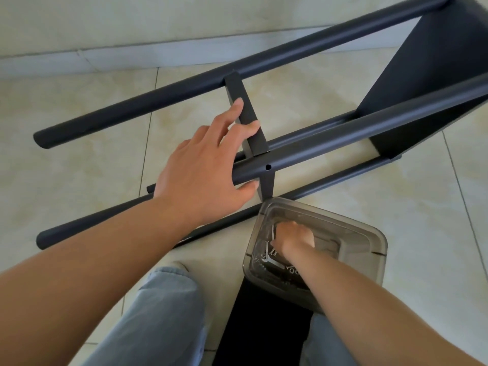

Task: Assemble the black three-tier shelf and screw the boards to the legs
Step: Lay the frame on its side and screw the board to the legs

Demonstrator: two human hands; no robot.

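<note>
The black shelf lies on its side on the tiled floor, its round legs running from lower left to upper right. One board is fixed at the far right end. A second board stands edge-on between the legs at the middle. My left hand grips the near upper leg, fingers touching that middle board, beside a screw hole. My right hand reaches into a clear plastic box of screws, fingers curled down among them; what they hold is hidden.
A loose black board lies on the floor under the plastic box, between my knees in light jeans. A wall with a pale skirting runs along the far side, close behind the shelf.
</note>
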